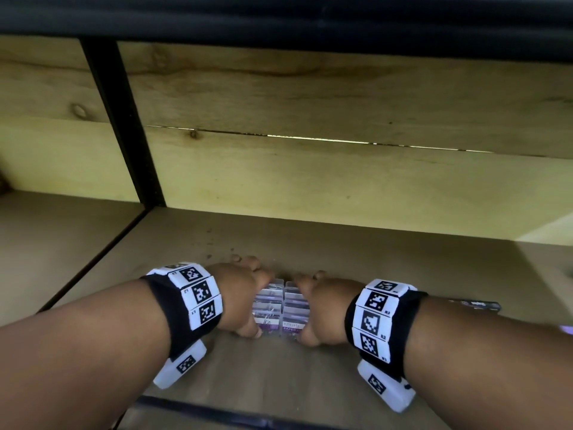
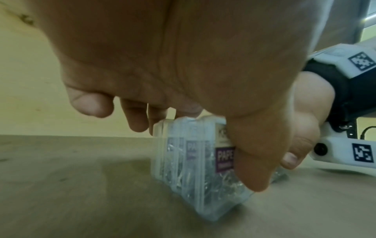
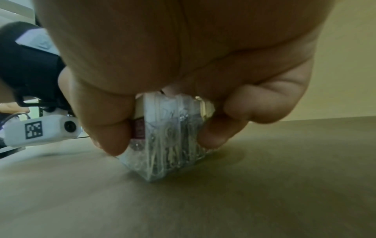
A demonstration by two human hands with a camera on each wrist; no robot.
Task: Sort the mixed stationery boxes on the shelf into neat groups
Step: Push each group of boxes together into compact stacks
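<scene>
Two rows of clear paper clip boxes (image 1: 280,308) with purple labels stand side by side on the wooden shelf (image 1: 341,259). My left hand (image 1: 245,293) grips the left row of paper clip boxes (image 2: 195,164), thumb at the near end and fingers curled over the far end. My right hand (image 1: 319,305) grips the right row of paper clip boxes (image 3: 171,135) the same way, thumb on the front label and fingers behind. Both rows rest on the shelf board and touch each other.
A black metal upright (image 1: 124,125) divides the shelf at the left. A pale wooden back panel (image 1: 341,169) closes the rear. A dark flat item (image 1: 477,304) lies at the right past my right wrist. The shelf's front edge (image 1: 217,411) runs below my arms.
</scene>
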